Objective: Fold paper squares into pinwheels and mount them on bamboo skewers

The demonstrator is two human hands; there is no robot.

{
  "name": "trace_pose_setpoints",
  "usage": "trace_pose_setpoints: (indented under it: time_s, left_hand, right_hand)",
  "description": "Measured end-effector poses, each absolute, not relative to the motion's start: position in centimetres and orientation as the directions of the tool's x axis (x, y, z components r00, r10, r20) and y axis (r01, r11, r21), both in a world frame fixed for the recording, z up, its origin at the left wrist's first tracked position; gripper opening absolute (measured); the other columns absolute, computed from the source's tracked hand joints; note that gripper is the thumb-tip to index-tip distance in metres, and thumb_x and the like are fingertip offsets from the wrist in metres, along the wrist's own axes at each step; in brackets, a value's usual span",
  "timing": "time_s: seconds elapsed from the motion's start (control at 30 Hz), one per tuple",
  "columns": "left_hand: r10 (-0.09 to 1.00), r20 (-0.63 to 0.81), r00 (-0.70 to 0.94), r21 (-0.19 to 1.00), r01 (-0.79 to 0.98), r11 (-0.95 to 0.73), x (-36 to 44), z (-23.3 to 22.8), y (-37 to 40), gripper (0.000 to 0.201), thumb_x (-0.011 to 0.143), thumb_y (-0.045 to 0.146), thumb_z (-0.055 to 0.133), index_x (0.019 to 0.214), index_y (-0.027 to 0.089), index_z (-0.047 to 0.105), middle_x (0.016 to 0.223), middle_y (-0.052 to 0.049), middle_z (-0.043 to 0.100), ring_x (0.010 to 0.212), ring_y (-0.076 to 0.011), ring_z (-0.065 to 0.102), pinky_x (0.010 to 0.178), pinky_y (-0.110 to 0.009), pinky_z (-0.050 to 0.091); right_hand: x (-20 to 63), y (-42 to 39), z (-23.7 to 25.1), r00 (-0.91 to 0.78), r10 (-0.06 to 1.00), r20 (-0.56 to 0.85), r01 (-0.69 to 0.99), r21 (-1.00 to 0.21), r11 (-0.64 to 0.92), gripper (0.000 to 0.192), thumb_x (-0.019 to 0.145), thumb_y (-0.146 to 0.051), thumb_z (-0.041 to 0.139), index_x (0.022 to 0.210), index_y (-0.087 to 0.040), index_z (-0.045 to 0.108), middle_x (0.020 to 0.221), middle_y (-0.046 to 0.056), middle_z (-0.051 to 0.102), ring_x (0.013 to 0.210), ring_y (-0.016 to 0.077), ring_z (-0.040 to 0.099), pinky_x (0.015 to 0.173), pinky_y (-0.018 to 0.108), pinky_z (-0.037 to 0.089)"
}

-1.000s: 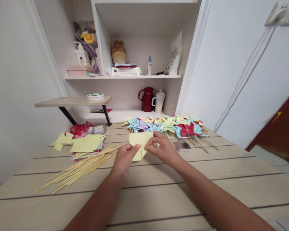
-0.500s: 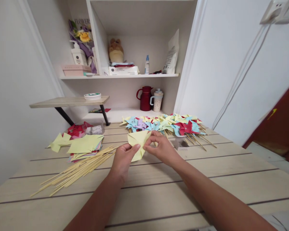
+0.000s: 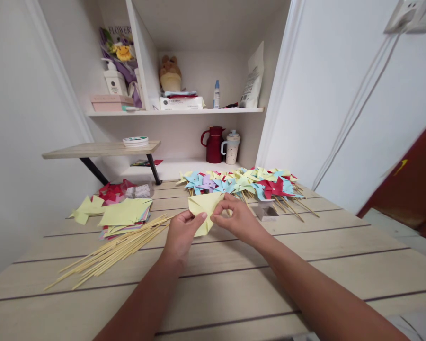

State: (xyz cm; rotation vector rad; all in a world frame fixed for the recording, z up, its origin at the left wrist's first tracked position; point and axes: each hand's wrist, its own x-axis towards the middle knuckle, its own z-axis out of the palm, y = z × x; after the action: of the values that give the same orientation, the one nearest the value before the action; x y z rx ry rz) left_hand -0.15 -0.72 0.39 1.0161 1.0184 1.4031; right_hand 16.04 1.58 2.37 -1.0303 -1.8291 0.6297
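A pale yellow paper square (image 3: 201, 203) with slits cut in from its corners is held up above the table. My left hand (image 3: 182, 233) grips its lower left side, thumb on the front and the fingers behind. With thumb and forefinger pinched together, my right hand (image 3: 236, 219) is closed at the middle of the sheet, on its right side. Whether something small sits between those fingertips is hidden. Thin wooden sticks (image 3: 120, 251) lie left of my left hand. Several finished paper pinwheels (image 3: 234, 184) on sticks lie just beyond my hands.
A stack of coloured paper (image 3: 126, 213) lies at left, near red paper pieces (image 3: 111, 190) and a clear box (image 3: 139, 191). Another small clear box (image 3: 268, 211) with dark contents stands right of my hands. A raised wooden shelf (image 3: 102, 149), a red jug (image 3: 215, 145) and a cup (image 3: 232, 148) stand behind.
Hands and paper keep nearly the same place and grip. The camera view has shifted very slightly.
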Motion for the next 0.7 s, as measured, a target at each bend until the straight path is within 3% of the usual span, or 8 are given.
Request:
trace_pose_setpoints:
  time_s: [0.17,0.27,0.33,0.47,0.57,0.7]
  left_hand:
    - [0.993,0.06,-0.098,0.969,-0.235,-0.081,-0.1,0.4,-0.7,0.039,0.065,0.034,0.082,0.096,0.012,0.077,0.097,-0.012,0.077,0.081,-0.0207,0.069,0.075,-0.03,0.05]
    - [0.99,0.071,-0.125,0.974,-0.206,-0.096,-0.1,0.3,-0.5,0.036,0.066,0.033,0.08,0.095,0.013,0.076,0.09,-0.01,0.077,0.077,-0.02,0.068,0.073,-0.03,0.05]
    - [0.981,0.109,-0.162,0.986,-0.11,-0.128,-0.2,0.3,-0.3,0.029,0.066,0.032,0.079,0.089,0.014,0.077,0.082,-0.007,0.075,0.071,-0.0188,0.065,0.068,-0.028,0.048]
    - [0.925,0.334,-0.182,0.934,0.196,-0.299,-0.3,0.3,0.0,0.01,0.069,0.028,0.072,0.072,0.019,0.076,0.071,-0.003,0.068,0.066,-0.0168,0.056,0.063,-0.026,0.041]
    - [0.881,0.451,-0.139,0.872,0.28,-0.402,-0.2,0.5,-0.1,0.008,0.07,0.026,0.07,0.063,0.021,0.074,0.067,-0.002,0.063,0.067,-0.0176,0.055,0.066,-0.027,0.04]
    - [0.846,0.523,-0.1,0.814,0.353,-0.461,-0.2,0.6,-0.3,0.015,0.071,0.026,0.069,0.056,0.022,0.069,0.062,0.0,0.058,0.065,-0.0171,0.052,0.065,-0.027,0.038]
  right_hand:
    - [15.9,1.7,2.1,-0.241,0.852,0.464,0.365,-0.771,0.523,0.012,0.073,-0.022,0.069,0.063,-0.02,0.063,0.081,0.001,0.052,0.081,0.019,0.056,0.079,0.035,0.043]
    - [16.2,2.0,2.1,-0.199,0.832,0.518,0.336,-0.761,0.554,0.009,0.075,-0.026,0.072,0.069,-0.02,0.067,0.101,0.005,0.058,0.1,0.0234,0.058,0.089,0.039,0.043]
    - [16.6,2.1,2.3,-0.119,0.812,0.571,0.332,-0.748,0.575,0.009,0.076,-0.029,0.072,0.083,-0.023,0.069,0.119,0.008,0.056,0.117,0.0261,0.053,0.095,0.041,0.043]
    - [17.4,2.1,3.1,-0.077,0.759,0.646,0.398,-0.678,0.618,0.034,0.077,-0.033,0.074,0.11,-0.029,0.068,0.136,0.009,0.047,0.133,0.0277,0.042,0.107,0.046,0.037]
    - [17.6,2.1,3.2,-0.18,0.764,0.62,0.458,-0.634,0.623,0.037,0.072,-0.032,0.08,0.108,-0.031,0.07,0.138,0.007,0.05,0.134,0.0297,0.042,0.109,0.049,0.034]
    - [17.3,2.1,2.8,-0.269,0.74,0.617,0.541,-0.539,0.646,0.027,0.068,-0.027,0.084,0.094,-0.028,0.075,0.136,0.007,0.057,0.13,0.0319,0.046,0.107,0.054,0.034]
